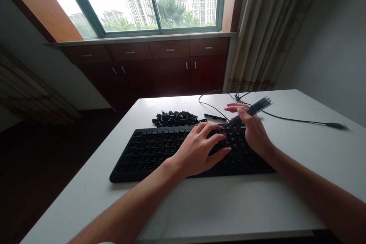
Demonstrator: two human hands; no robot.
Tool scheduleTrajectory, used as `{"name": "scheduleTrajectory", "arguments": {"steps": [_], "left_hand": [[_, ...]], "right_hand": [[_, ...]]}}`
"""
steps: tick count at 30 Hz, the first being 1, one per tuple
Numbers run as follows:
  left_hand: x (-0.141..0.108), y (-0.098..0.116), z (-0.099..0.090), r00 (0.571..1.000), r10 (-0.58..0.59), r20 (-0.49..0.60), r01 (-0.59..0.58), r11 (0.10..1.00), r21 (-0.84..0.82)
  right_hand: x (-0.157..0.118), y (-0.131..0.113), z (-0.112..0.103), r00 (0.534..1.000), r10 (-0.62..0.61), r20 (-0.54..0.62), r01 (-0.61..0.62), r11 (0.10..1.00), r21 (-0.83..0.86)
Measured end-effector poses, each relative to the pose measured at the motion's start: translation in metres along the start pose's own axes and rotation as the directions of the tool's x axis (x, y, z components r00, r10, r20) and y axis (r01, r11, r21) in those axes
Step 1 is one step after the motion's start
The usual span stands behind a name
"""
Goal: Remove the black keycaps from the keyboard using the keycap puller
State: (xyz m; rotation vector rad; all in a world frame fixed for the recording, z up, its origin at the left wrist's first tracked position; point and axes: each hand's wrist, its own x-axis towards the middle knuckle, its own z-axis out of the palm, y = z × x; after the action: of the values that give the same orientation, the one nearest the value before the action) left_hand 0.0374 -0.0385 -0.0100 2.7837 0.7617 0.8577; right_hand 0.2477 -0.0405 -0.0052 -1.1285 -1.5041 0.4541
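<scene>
A black keyboard (160, 148) lies across the white table, its left part showing bare sockets where keycaps are off. Over its middle and right part rests my left hand (203, 146), palm down with fingers spread, its fingertips close to the thin lower end of the tool. My right hand (254, 131) grips a slim dark keycap puller (251, 110), held tilted, with a thin wire at the low end and a translucent upper end. The low end meets the keys near my left fingers; the exact contact is hidden. Keycaps remain on the right part.
Behind the keyboard is a heap of loose black keycaps (174, 118), with a long black bar (215, 117) beside it. A black cable (288, 118) runs to a plug (336, 125) at the right. The white table (228, 206) ends before dark red cabinets (171, 76).
</scene>
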Motion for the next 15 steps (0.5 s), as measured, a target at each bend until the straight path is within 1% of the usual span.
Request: {"name": "scheduleTrajectory", "arguments": {"steps": [2,4,7,9,12,15], "left_hand": [[0.000,0.000,0.000,1.000,0.002,-0.002,-0.002,1.000,0.000],[-0.001,0.000,0.001,1.000,0.001,-0.003,-0.001,1.000,0.002],[-0.002,0.000,0.001,1.000,-0.005,0.000,0.005,1.000,0.003],[-0.002,0.000,0.000,1.000,-0.005,-0.003,0.005,1.000,0.001],[-0.002,0.000,0.001,0.999,-0.027,-0.030,0.027,1.000,0.002],[-0.003,-0.001,0.002,0.995,-0.067,-0.073,0.067,0.998,-0.002]], "right_hand": [[0.000,-0.002,-0.001,1.000,0.020,0.002,-0.020,1.000,0.011],[0.002,-0.002,-0.003,0.997,0.076,0.029,-0.077,0.997,0.014],[0.011,-0.001,-0.003,0.975,0.190,0.117,-0.195,0.980,0.036],[0.021,0.000,-0.002,0.951,0.237,0.197,-0.258,0.962,0.089],[0.036,-0.001,0.002,0.929,0.236,0.283,-0.274,0.957,0.101],[0.042,-0.002,0.004,0.930,0.227,0.288,-0.258,0.963,0.074]]}}
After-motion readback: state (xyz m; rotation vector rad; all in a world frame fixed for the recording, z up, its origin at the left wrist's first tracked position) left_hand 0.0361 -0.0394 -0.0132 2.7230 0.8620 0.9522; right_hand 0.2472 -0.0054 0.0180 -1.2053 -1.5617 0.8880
